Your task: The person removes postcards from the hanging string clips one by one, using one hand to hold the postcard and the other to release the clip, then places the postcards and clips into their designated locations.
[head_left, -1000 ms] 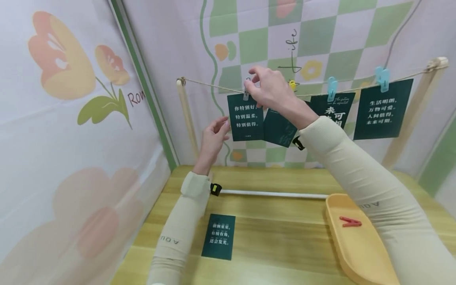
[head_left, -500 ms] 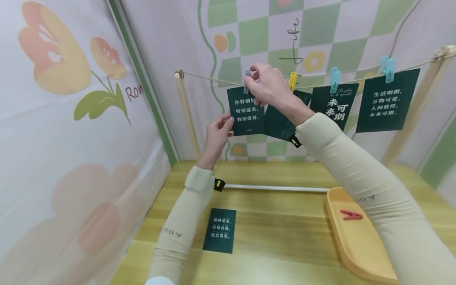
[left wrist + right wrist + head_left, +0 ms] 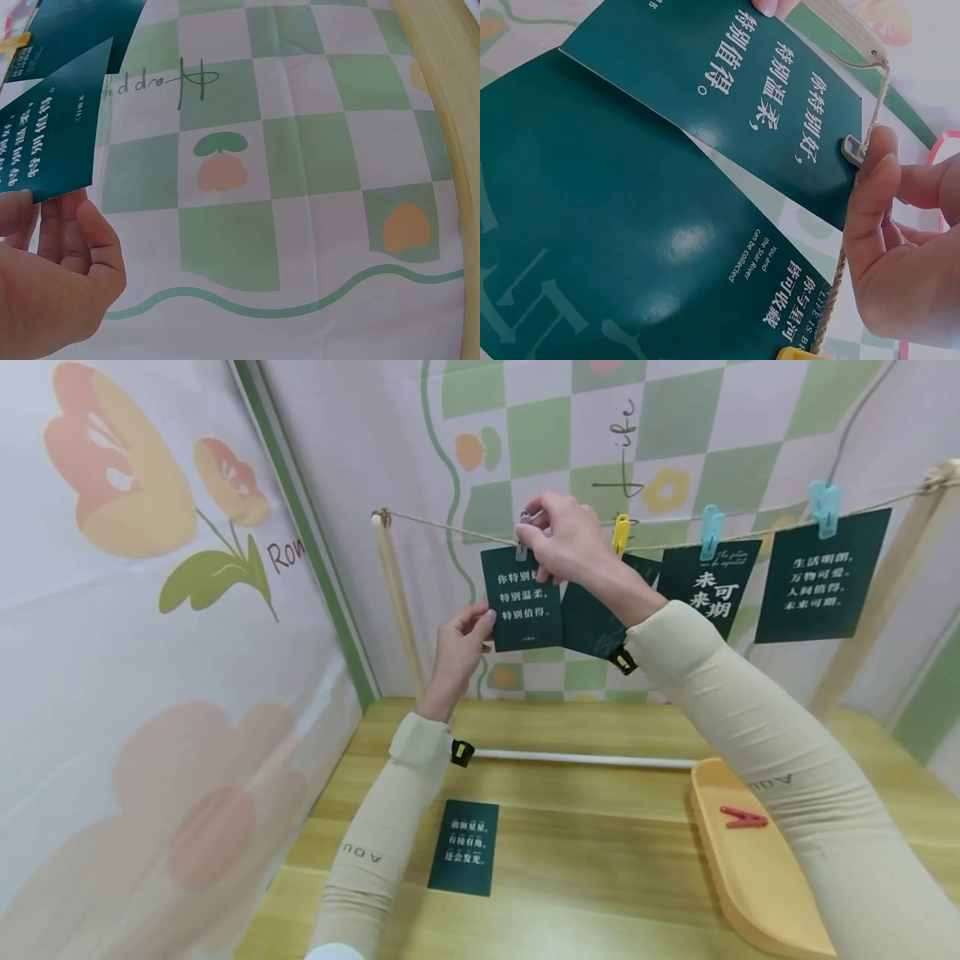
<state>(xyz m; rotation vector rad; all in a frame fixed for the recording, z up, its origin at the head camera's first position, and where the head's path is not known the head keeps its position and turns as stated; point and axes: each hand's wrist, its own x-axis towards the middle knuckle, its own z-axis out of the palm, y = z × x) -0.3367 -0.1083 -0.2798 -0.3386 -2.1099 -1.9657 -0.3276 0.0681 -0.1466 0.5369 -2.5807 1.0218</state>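
Head view: one card (image 3: 522, 610) steadied at its left edge beneath a grey clip (image 3: 522, 551).

The right hand (image 3: 566, 539) pinches the upper end of the grey clip between thumb and finger; the clip's lower end lies on the card's top edge, at the string (image 3: 442, 527). Whether the clip has fully closed cannot be told. The left hand (image 3: 459, 647) grips the lower left edge of the card, thumb on the printed face and fingers behind. The card is upright on the left part of the string, its right side overlapping a tilted card (image 3: 592, 614) under a yellow clip (image 3: 620, 534).

Judged from its thin edge and flat face, the card should prove light and fairly stiff, its sheen suggesting a slippery surface; corners would probably crease first. Edges are the sound place to take hold, and the clip is best taken by its handle end.

Farther right hang a middle card (image 3: 701, 597) and an end card (image 3: 819, 589), each beneath a blue clip (image 3: 826, 514). Wooden posts (image 3: 397, 602) at left and right carry the string. On the table (image 3: 585, 877), a loose card (image 3: 463, 847) lies flat, near and left; a white rod (image 3: 585, 759) lies farther back, and the yellow tray (image 3: 757, 881) at right holds a red clip (image 3: 742, 817).
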